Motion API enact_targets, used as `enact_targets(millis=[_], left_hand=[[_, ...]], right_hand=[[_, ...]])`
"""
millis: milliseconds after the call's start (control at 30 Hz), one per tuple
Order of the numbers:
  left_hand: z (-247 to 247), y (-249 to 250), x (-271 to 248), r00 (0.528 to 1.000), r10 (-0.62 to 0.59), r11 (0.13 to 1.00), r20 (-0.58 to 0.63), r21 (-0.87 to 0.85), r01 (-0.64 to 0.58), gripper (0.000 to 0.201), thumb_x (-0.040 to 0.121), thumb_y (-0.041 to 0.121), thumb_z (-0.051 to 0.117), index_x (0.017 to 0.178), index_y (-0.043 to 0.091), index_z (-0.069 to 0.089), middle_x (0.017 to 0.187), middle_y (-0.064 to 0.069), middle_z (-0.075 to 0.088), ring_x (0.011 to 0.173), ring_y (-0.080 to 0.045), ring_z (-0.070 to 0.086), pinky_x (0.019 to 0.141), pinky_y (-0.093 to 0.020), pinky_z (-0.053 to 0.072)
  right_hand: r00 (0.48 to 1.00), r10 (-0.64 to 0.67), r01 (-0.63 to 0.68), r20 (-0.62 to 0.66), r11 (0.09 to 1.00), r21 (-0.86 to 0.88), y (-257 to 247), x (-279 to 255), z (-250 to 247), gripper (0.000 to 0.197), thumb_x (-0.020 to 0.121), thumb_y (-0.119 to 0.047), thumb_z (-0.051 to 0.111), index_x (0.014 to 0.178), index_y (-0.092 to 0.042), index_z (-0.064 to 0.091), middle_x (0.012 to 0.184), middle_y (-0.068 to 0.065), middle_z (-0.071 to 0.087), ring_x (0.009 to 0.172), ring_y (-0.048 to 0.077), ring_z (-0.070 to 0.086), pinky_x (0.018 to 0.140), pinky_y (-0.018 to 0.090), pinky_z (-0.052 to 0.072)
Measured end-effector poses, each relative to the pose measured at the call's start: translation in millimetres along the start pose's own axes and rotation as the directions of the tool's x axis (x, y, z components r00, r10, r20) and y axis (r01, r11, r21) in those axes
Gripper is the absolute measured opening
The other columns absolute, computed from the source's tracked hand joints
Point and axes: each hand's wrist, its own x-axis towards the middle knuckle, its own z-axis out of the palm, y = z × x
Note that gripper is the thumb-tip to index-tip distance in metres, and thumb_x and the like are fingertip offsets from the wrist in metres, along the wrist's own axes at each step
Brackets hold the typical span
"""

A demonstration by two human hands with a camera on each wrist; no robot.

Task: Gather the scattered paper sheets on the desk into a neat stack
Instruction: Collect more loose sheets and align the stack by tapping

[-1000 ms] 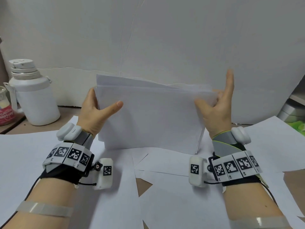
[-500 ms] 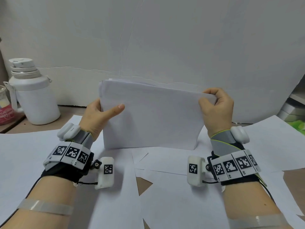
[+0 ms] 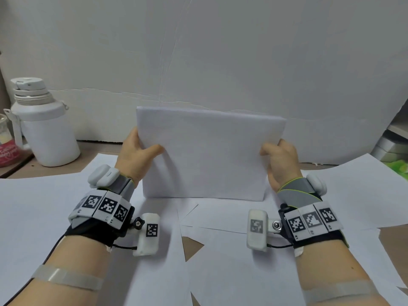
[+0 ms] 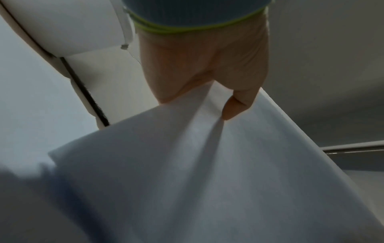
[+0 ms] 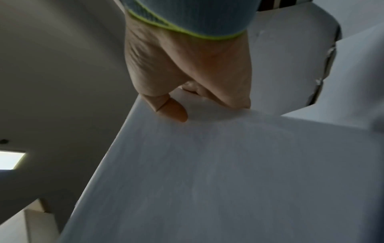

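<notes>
A stack of white paper sheets (image 3: 207, 157) stands upright on its long bottom edge at the middle of the desk, its edges lined up. My left hand (image 3: 136, 151) grips its left side, thumb on the near face and fingers behind. My right hand (image 3: 278, 157) grips its right side the same way. In the left wrist view the thumb (image 4: 234, 106) presses into the stack (image 4: 187, 172), creasing it slightly. The right wrist view shows my thumb (image 5: 172, 110) on the stack (image 5: 228, 172). Several loose sheets (image 3: 242, 268) lie flat and overlapping on the desk (image 3: 194, 246) beneath.
A white lidded jug (image 3: 42, 124) stands at the back left, with a pink-labelled jar (image 3: 6, 149) beside it. A white board (image 3: 220, 51) forms the back wall. Boxes and a green pack (image 3: 397, 155) sit at the far right.
The uneven sheets have been squared into an aligned stack. My right hand's raised fingers came down, and that hand slid lower on the right edge. The stack sits slightly lower on the desk.
</notes>
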Motion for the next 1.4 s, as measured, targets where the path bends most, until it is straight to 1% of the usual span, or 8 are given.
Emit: enact_targets(millis=[200,433,533,667,800,967,1133,1400], left_hand=[[6,1,3,0.995,0.030,0.997,-0.090,0.067,-0.024,0.067,0.065,0.016,0.066,0.128,0.014,0.043,0.108,-0.002,0.067,0.094,-0.013,0.068,0.083,-0.032,0.056],[0,11,5,0.958,0.281,0.921,-0.046,0.295,-0.256,0.113,0.074,0.015,0.065,0.155,0.046,-0.008,0.137,0.000,0.053,0.115,-0.020,0.061,0.098,-0.041,0.052],[-3,18,8,0.935,0.354,0.829,0.016,0.457,-0.322,0.103,0.076,0.018,0.062,0.157,0.044,0.004,0.138,0.017,0.043,0.112,-0.008,0.050,0.101,-0.038,0.044],[-2,24,7,0.945,0.327,0.763,0.013,0.587,-0.271,0.075,0.080,0.024,0.059,0.151,0.036,0.039,0.126,-0.008,0.045,0.094,-0.012,0.043,0.097,-0.029,0.041],[-4,26,11,0.958,0.287,0.768,0.011,0.596,-0.237,0.069,0.083,0.021,0.061,0.147,0.038,0.042,0.129,-0.007,0.047,0.104,-0.017,0.049,0.103,-0.041,0.046],[-1,17,12,0.992,0.048,0.968,-0.120,0.251,-0.016,0.082,0.077,0.016,0.069,0.149,0.028,0.031,0.122,-0.004,0.059,0.096,-0.018,0.064,0.083,-0.031,0.052],[4,-13,9,0.965,-0.230,0.969,-0.128,0.062,0.239,0.049,0.050,0.025,0.064,0.097,0.012,0.065,0.095,-0.014,0.069,0.082,-0.025,0.057,0.074,-0.038,0.042],[4,-12,14,0.964,-0.204,0.977,-0.173,0.022,0.211,0.028,0.053,0.017,0.061,0.079,0.018,0.071,0.086,-0.006,0.071,0.080,-0.027,0.060,0.076,-0.036,0.045]], right_hand=[[0.998,-0.070,0.070,-0.006,0.997,-0.026,0,0,3,0.031,0.056,-0.007,0.052,0.084,-0.015,0.060,0.076,-0.003,0.062,0.074,0.019,0.055,0.065,0.027,0.045],[0.944,-0.327,0.303,-0.033,0.905,-0.300,2,-2,1,0.076,0.081,-0.008,0.059,0.145,-0.033,0.029,0.079,-0.001,0.062,0.069,0.018,0.058,0.071,0.032,0.050],[0.907,-0.419,0.403,0.046,0.829,-0.389,-4,-5,1,0.098,0.082,-0.007,0.058,0.152,-0.052,0.006,0.118,0.004,0.064,0.097,0.018,0.063,0.080,0.028,0.055],[0.846,-0.500,0.506,0.188,0.640,-0.578,-10,-6,0,0.090,0.085,-0.003,0.054,0.157,-0.041,0.015,0.143,0.005,0.042,0.102,0.010,0.042,0.085,0.016,0.032],[0.830,-0.524,0.518,0.188,0.601,-0.609,-7,0,-2,0.066,0.085,-0.004,0.056,0.145,-0.028,0.045,0.129,0.009,0.050,0.103,0.007,0.045,0.083,0.009,0.032],[0.941,-0.336,0.302,-0.033,0.883,-0.359,-5,3,-2,0.078,0.083,-0.013,0.067,0.148,-0.033,0.028,0.109,0.002,0.063,0.090,0.020,0.063,0.082,0.034,0.053],[0.994,0.041,-0.025,0.101,0.988,-0.151,12,2,-4,0.028,0.085,0.007,0.063,0.106,-0.010,0.062,0.092,0.004,0.070,0.086,0.025,0.067,0.069,0.027,0.057],[0.994,-0.041,0.058,0.105,0.985,-0.162,11,4,4,0.029,0.083,0.011,0.058,0.084,-0.016,0.067,0.088,0.003,0.067,0.082,0.020,0.060,0.078,0.032,0.049]])
